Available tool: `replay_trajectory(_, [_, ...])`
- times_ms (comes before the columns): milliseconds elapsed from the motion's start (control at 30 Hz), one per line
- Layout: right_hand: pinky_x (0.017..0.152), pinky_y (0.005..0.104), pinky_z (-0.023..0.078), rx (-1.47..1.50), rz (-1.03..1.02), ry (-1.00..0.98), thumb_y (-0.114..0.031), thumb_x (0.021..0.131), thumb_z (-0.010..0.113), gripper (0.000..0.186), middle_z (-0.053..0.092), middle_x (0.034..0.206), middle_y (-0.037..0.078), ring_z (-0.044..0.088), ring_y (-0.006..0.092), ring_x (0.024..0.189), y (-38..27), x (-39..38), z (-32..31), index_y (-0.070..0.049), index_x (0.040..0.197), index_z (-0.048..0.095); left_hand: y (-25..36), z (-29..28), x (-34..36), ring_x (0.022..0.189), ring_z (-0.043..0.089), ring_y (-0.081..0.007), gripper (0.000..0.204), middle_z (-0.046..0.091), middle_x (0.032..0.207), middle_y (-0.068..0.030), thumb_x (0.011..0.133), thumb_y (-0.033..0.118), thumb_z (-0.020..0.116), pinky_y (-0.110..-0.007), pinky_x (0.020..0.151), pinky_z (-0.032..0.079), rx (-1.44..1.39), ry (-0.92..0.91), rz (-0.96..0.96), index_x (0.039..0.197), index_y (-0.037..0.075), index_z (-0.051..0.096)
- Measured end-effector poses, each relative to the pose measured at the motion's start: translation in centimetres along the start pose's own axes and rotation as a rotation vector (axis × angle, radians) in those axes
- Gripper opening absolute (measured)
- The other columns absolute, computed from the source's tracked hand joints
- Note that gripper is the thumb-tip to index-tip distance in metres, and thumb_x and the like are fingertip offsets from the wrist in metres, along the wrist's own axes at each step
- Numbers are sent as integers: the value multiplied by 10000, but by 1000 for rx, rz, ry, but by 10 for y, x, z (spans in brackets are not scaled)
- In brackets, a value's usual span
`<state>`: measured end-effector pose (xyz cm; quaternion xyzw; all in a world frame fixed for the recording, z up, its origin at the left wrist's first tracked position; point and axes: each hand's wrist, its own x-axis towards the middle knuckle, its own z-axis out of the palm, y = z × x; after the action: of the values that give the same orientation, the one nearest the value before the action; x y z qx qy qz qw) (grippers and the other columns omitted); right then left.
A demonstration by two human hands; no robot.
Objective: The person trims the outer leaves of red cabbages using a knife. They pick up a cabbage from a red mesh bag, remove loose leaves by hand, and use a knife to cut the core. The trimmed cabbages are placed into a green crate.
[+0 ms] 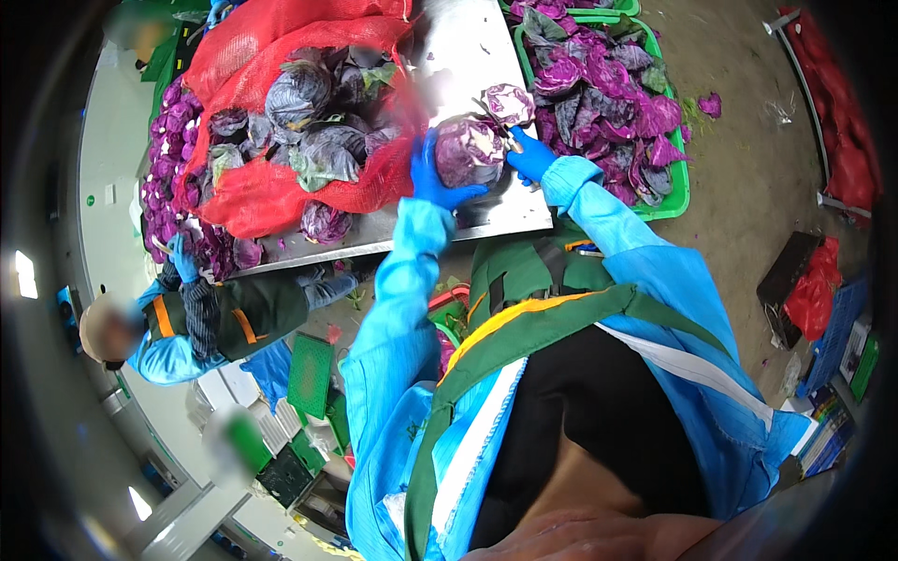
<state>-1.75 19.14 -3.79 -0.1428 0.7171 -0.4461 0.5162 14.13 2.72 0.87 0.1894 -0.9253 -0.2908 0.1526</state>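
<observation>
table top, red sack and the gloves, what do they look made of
Table top: likely stainless steel, grey with a dull sheen. Red sack: open plastic mesh, cabbages show through it. Gloves on left hand and right hand: thin blue rubber or nitrile, smooth and snug.

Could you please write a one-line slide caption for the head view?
Gloved left hand steadies a red cabbage on a steel table while the right hand trims it.
</observation>
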Motion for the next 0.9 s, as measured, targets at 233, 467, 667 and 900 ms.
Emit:
replay_trajectory(233, [493,350,507,231,-24,93,-161,862,566,725,550,671,106,557,188,537,17,14,17,-306,1476,209,37,42,9,1194,474,-290,1018,451,1329,-189,574,285,897,-383,1027,385,-395,527,-587,1363,-39,340])
replay_trajectory(467, [479,351,443,393,-40,441,-375,926,522,420,560,729,102,520,199,536,42,28,-98,-204,1301,439,-25,98,6,1185,488,-276,836,457,1335,-171,700,192,779,-377,1013,401,-1492,174,-416,1389,10,341])
replay_trajectory(667, [525,303,460,134,-339,84,-369,941,527,313,628,782,101,548,154,582,46,-83,-73,-116,1106,612,57,63,42,1115,526,-313,854,439,1322,-233,760,332,702,-389,939,450,-968,333,-792,1437,61,256])
replay_trajectory(900, [643,450,490,-296,-579,373,-345,922,542,281,655,845,178,617,400,794,36,-106,-29,-80,981,614,31,74,56,1111,525,-289,728,482,1291,-203,810,315,696,-360,953,438,-963,348,-668,1366,-8,353])
